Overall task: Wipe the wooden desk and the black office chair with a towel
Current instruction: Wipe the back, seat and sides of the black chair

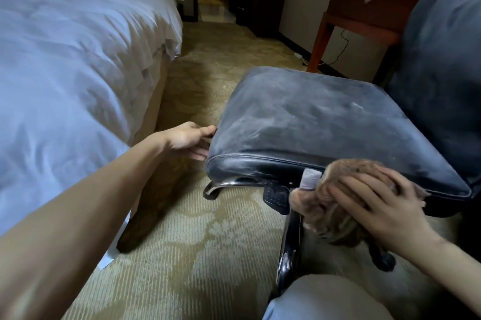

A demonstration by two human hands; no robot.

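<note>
The black office chair (312,122) stands in front of me, its dusty leather seat facing up and its backrest at the right edge. My left hand (188,139) holds the seat's left front corner, thumb on the top edge and fingers below it. My right hand (377,202) presses a brown towel (330,213) with spread fingers against the seat's front right edge. A grey tag hangs from the towel. The wooden desk (364,15) stands behind the chair against the wall.
A bed (78,59) with white bedding fills the left side, close to the chair. Patterned carpet (182,241) covers the floor between them. The chair's chrome legs (289,254) and a caster reach toward my knee (325,299). Cables hang under the desk.
</note>
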